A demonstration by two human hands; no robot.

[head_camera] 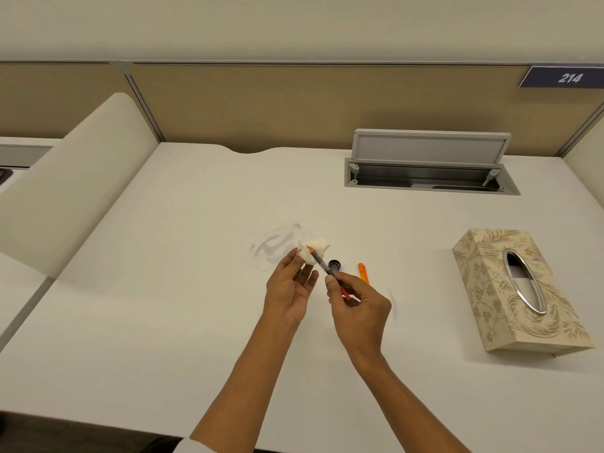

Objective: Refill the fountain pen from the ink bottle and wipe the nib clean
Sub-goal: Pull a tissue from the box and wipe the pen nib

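1. The right hand (358,305) is closed in a pinch around the rear part of the fountain pen (327,269), thumb and fingers bent over the barrel.
2. The pen's long axis runs on a diagonal, from the right hand up and to the left. Its orange nib end points away from the person and into the tissue; the middle section is dark and a red stretch shows under the fingers.
3. The left hand (289,289) is partly open, palm turned toward the pen, with its fingertips holding a crumpled white tissue (313,251) against the nib end. Both hands are raised a little over the white bench (163,305).
4. Just beyond the right hand, a small round dark bottle cap (334,265) lies on the bench, and an orange pen cap (363,273) lies just to its right.
5. A faint grey smear (274,245) marks the bench beside the tissue.
6. Well to the right sits a floral-patterned tissue box (519,289) with an oval metal-rimmed opening.
7. At the back, an open cable hatch (431,165) is set into the bench, and a dark blue plate (568,77) on the partition reads "214".
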